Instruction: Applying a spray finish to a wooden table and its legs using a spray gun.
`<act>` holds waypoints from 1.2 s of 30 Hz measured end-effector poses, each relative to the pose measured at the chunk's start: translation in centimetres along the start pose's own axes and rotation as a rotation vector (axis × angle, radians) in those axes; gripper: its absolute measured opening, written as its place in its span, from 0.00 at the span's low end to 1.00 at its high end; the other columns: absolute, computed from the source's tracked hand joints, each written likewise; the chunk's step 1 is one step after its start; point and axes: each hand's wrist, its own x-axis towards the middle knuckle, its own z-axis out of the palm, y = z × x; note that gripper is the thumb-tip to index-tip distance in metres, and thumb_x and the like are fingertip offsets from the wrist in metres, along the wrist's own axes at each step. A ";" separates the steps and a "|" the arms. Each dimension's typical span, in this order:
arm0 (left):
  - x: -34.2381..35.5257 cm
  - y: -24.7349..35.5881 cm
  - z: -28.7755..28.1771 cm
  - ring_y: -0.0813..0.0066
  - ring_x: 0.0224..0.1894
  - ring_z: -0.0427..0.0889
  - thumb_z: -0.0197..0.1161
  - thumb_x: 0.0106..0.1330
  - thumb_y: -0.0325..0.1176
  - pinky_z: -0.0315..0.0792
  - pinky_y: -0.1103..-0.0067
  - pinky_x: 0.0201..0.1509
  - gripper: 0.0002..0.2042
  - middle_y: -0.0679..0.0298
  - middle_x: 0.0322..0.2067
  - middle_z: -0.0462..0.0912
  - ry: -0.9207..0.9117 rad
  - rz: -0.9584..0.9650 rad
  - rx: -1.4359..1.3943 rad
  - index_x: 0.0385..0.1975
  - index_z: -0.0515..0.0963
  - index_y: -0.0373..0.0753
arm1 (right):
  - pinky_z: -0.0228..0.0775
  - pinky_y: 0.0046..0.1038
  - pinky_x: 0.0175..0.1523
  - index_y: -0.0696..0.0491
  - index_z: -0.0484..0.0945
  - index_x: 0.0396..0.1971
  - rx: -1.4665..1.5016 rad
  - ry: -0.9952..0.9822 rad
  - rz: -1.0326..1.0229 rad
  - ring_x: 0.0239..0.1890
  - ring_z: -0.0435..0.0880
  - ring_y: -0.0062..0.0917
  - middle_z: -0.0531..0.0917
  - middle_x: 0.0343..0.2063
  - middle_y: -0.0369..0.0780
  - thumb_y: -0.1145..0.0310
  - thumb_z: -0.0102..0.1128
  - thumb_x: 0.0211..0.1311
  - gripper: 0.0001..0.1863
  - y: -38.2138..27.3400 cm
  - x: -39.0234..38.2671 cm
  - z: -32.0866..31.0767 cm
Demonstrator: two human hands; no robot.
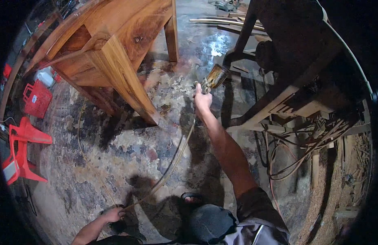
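My right hand (203,101) is stretched forward, its fingers wrapped round a spray gun (217,76) with an amber-stained cup. A thin pale hose (175,156) hangs from the gun's handle and curves down across the floor to my left. Low at the left, my left hand (114,214) is closed round that hose. Ahead and to the left stands a glossy brown wooden piece of furniture (131,79) with thick angled legs. The gun is to the right of its nearest leg, apart from it.
A dark machine-like stand (275,98) rises on the right, with tangled cables (307,153) beneath it. Wood shavings (326,196) lie beyond the cables. A red plastic stool (23,149) and a red basket (38,99) are at the left. Long boards (234,22) lie far ahead.
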 end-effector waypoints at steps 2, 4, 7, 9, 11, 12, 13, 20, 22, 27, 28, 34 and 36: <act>0.1 -2.3 1.3 0.43 0.51 0.80 0.53 0.71 0.53 0.74 0.60 0.55 0.24 0.42 0.45 0.82 0.012 -0.017 0.150 0.53 0.75 0.38 | 0.65 0.31 0.30 0.57 0.77 0.30 0.116 -0.028 0.013 0.24 0.75 0.27 0.79 0.24 0.41 0.46 0.62 0.65 0.25 -0.7 -1.0 0.4; 0.5 -4.3 2.4 0.42 0.52 0.79 0.51 0.71 0.55 0.72 0.58 0.57 0.26 0.41 0.46 0.81 -0.025 -0.059 0.138 0.55 0.75 0.38 | 0.62 0.25 0.22 0.52 0.75 0.25 0.346 -0.114 0.005 0.16 0.71 0.17 0.75 0.18 0.33 0.46 0.61 0.67 0.23 -2.5 -2.6 -0.4; 0.1 -4.9 3.3 0.42 0.53 0.78 0.50 0.70 0.55 0.72 0.58 0.59 0.27 0.42 0.48 0.81 0.025 -0.073 0.126 0.56 0.74 0.39 | 0.60 0.20 0.23 0.50 0.75 0.30 0.509 -0.314 -0.071 0.16 0.67 0.15 0.74 0.19 0.31 0.36 0.54 0.66 0.29 -6.6 -4.5 -2.4; -0.7 -3.5 2.6 0.42 0.52 0.79 0.51 0.71 0.52 0.73 0.58 0.57 0.24 0.45 0.48 0.81 0.064 0.043 0.204 0.57 0.73 0.41 | 0.61 0.18 0.26 0.49 0.80 0.36 0.566 -0.261 -0.318 0.16 0.65 0.13 0.75 0.19 0.30 0.30 0.46 0.66 0.33 -9.1 -5.0 -3.4; -1.1 -0.4 1.6 0.42 0.50 0.80 0.53 0.72 0.49 0.74 0.58 0.55 0.22 0.46 0.46 0.82 0.165 0.004 0.045 0.57 0.73 0.41 | 0.63 0.18 0.29 0.53 0.82 0.38 0.394 -0.212 -0.348 0.22 0.70 0.11 0.78 0.21 0.30 0.39 0.54 0.69 0.28 -11.1 -3.8 -5.0; -1.4 1.3 1.2 0.42 0.49 0.80 0.54 0.72 0.47 0.74 0.58 0.53 0.20 0.46 0.45 0.83 0.198 -0.027 -0.022 0.57 0.74 0.42 | 0.64 0.18 0.30 0.54 0.83 0.39 0.287 -0.199 -0.415 0.25 0.72 0.10 0.79 0.23 0.30 0.44 0.57 0.70 0.25 -12.1 -2.6 -5.3; -1.9 3.1 0.9 0.42 0.46 0.81 0.56 0.72 0.42 0.75 0.59 0.49 0.17 0.45 0.42 0.83 0.306 0.130 -0.119 0.54 0.74 0.40 | 0.65 0.20 0.32 0.56 0.83 0.38 0.353 -0.161 -0.475 0.27 0.73 0.11 0.80 0.24 0.31 0.50 0.59 0.70 0.21 -13.1 -1.4 -5.0; 0.0 7.4 -2.2 0.41 0.44 0.81 0.58 0.70 0.39 0.76 0.60 0.47 0.16 0.44 0.40 0.82 0.306 0.335 -0.119 0.52 0.75 0.38 | 0.65 0.24 0.31 0.55 0.79 0.30 0.328 -0.130 -0.650 0.25 0.72 0.14 0.77 0.22 0.28 0.61 0.62 0.69 0.13 -13.1 3.0 -5.4; 0.4 6.9 -2.7 0.41 0.44 0.81 0.58 0.70 0.38 0.76 0.59 0.47 0.16 0.44 0.40 0.83 0.294 0.285 -0.056 0.52 0.75 0.37 | 0.64 0.23 0.28 0.54 0.79 0.29 0.303 -0.220 -0.669 0.22 0.71 0.13 0.76 0.20 0.28 0.61 0.61 0.70 0.13 -10.7 1.6 -7.2; -0.2 4.4 -1.9 0.43 0.44 0.82 0.60 0.68 0.38 0.76 0.58 0.46 0.17 0.46 0.41 0.83 0.184 0.255 -0.021 0.54 0.76 0.42 | 0.75 0.26 0.45 0.56 0.76 0.56 0.099 -0.706 -0.333 0.41 0.82 0.22 0.84 0.43 0.39 0.57 0.61 0.69 0.22 -5.6 -4.6 -16.9; -0.2 3.8 -1.6 0.42 0.44 0.81 0.60 0.67 0.38 0.76 0.57 0.46 0.17 0.46 0.40 0.83 0.153 0.240 0.033 0.54 0.76 0.43 | 0.75 0.26 0.44 0.56 0.76 0.56 0.200 -0.795 -0.349 0.40 0.82 0.22 0.84 0.43 0.39 0.57 0.60 0.70 0.22 -5.0 -6.2 -18.6; 1.0 1.9 0.2 0.41 0.44 0.81 0.66 0.60 0.38 0.76 0.56 0.48 0.23 0.47 0.39 0.83 -0.013 0.229 0.049 0.56 0.75 0.44 | 0.75 0.24 0.34 0.54 0.75 0.52 0.296 -1.008 -0.723 0.32 0.82 0.21 0.84 0.38 0.38 0.58 0.58 0.71 0.18 -4.5 -8.0 -21.8; 1.5 1.7 0.1 0.41 0.45 0.81 0.67 0.58 0.38 0.76 0.57 0.48 0.25 0.46 0.40 0.83 0.015 0.309 0.045 0.58 0.75 0.43 | 0.71 0.23 0.29 0.54 0.78 0.43 -0.026 -0.799 -0.860 0.26 0.79 0.19 0.83 0.29 0.35 0.58 0.57 0.72 0.14 -6.0 -6.6 -20.7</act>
